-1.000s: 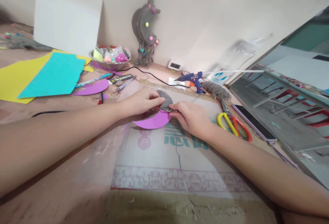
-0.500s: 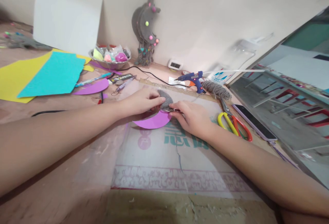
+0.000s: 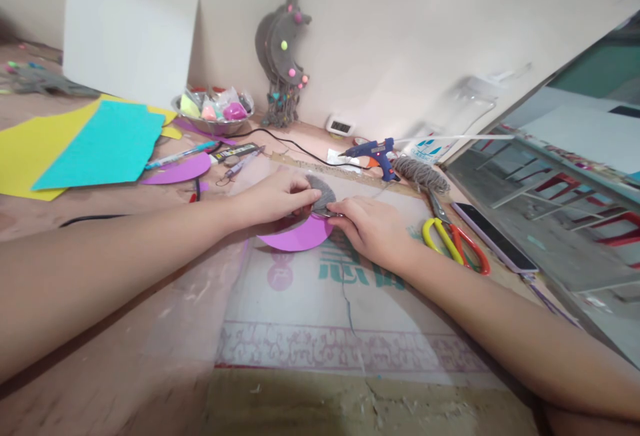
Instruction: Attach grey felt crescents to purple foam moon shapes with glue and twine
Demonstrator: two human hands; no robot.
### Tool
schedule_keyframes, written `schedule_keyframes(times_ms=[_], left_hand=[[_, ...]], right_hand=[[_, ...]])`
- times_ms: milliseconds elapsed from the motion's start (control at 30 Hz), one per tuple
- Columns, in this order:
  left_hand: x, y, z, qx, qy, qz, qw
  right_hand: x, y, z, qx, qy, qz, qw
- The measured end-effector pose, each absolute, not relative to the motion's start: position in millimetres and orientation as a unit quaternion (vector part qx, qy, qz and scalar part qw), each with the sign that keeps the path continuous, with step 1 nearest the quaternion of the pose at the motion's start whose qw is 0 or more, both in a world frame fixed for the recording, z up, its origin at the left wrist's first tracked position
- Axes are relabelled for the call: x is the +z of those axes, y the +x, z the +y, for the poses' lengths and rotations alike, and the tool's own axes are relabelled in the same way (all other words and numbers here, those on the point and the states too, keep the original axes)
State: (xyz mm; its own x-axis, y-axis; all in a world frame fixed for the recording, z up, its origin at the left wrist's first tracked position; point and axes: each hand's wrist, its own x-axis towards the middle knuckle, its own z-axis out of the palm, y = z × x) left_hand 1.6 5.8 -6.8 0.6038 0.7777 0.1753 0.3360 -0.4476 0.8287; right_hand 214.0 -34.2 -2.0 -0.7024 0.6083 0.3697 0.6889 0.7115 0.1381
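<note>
A purple paper crescent (image 3: 297, 236), partly covered with grey yarn (image 3: 323, 191), lies between my hands over a printed plastic sheet. My left hand (image 3: 287, 196) pinches its yarn-covered part from the left, thumb on top. On the right, my right hand (image 3: 370, 226) has thumb and index finger closed at the crescent's edge. Something thin and shiny shows at those fingertips, too small to name. My left fingers partly hide the yarn-covered piece.
Yellow-and-red-handled scissors (image 3: 456, 244), a phone (image 3: 495, 236), a grey yarn bundle (image 3: 423, 175) and a blue glue gun (image 3: 373, 152) lie at right. Turquoise sheet (image 3: 103, 146), pens and a metal bowl (image 3: 215, 123) are at left. A yarn moon (image 3: 285, 43) hangs on the wall.
My right fingertips have shifted very slightly along the edge, and less of the shiny thing shows. Both hands otherwise keep their places on the crescent.
</note>
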Motion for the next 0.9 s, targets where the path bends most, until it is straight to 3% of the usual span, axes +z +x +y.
schedule_keyframes(times_ms=[400, 700, 900], left_hand=[[-8.3, 1.6, 5.5, 0.28, 0.784, 0.35, 0.43], [-7.7, 2.3, 6.2, 0.288, 0.745, 0.354, 0.486], [-6.1, 1.2, 4.7, 0.309, 0.769, 0.332, 0.451]], right_hand=[[-3.2, 223.5, -39.2, -0.068, -0.363, -0.884, 0.285], [1.5, 213.2, -24.5, 0.175, -0.503, -0.79, 0.303], [1.5, 214.9, -21.4, 0.236, -0.505, -0.774, 0.301]])
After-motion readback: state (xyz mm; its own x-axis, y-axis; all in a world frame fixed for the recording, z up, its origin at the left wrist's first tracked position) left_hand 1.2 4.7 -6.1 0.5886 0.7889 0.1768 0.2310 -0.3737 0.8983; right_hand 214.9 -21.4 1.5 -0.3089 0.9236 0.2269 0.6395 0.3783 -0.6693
